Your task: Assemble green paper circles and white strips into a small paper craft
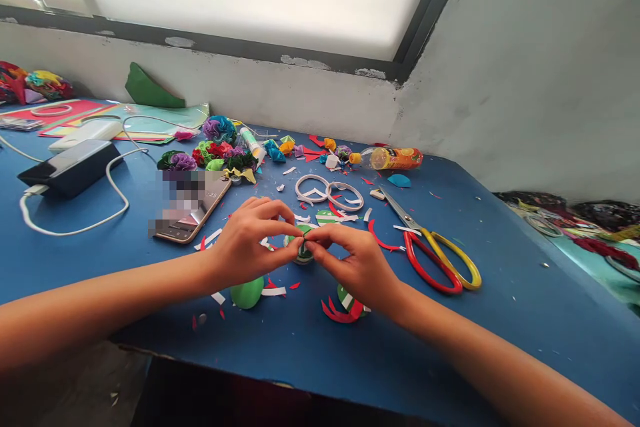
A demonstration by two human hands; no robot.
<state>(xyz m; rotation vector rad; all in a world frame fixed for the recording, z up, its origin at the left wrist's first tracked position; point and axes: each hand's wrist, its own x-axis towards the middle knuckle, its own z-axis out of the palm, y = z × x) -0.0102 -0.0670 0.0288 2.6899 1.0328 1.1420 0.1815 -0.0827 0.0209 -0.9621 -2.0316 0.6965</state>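
In the middle of the table, the fingertips of my left hand and my right hand meet in a pinch. Between them is a small dark green piece, probably paper, mostly covered by the fingers. Just beneath lies a round green item with a pale rim, partly hidden. A green paper disc rests below my left hand. Below my right hand, red paper strips lie over another green piece. Two white rings overlap beyond the fingers. Scissors with red and yellow handles lie to the right, apart from my hand.
A phone lies left of my hands, near a black box with a white cable. Ruffled paper flowers, a glue stick and an orange drink bottle line the back. Scraps surround the hands; the blue table's front edge is close.
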